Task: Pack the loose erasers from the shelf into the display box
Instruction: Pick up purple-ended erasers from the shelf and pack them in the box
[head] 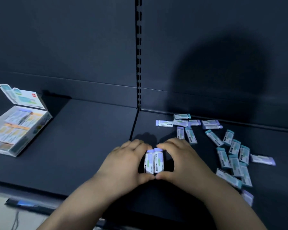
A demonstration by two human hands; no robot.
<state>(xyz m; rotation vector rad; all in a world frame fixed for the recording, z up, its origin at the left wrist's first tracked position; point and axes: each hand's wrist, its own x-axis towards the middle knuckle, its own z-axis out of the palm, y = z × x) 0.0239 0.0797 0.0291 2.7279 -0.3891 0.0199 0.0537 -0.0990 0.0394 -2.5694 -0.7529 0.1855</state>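
- Dark shelf [90,138]: left hand [123,163] and right hand [184,161] both cupped round two erasers [154,161], thumbs touching.
- Loose erasers [234,156] scattered right; display box [18,128] well apart at left, apparently part-filled.

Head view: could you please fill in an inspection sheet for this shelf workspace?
Surface: dark shelf, two boards meeting at a seam.
Job's things: box at left, lid up, contents blurred; loose erasers scattered at right; two erasers side by side between the hands.
Clutter: nothing seen.
Grippers: left hand and right hand curl round the two erasers, thumb tips touching.
Cables: faint line below the shelf edge, too blurred to tell.
Surroundings: dark back panel, slotted upright, a shadow on the panel.
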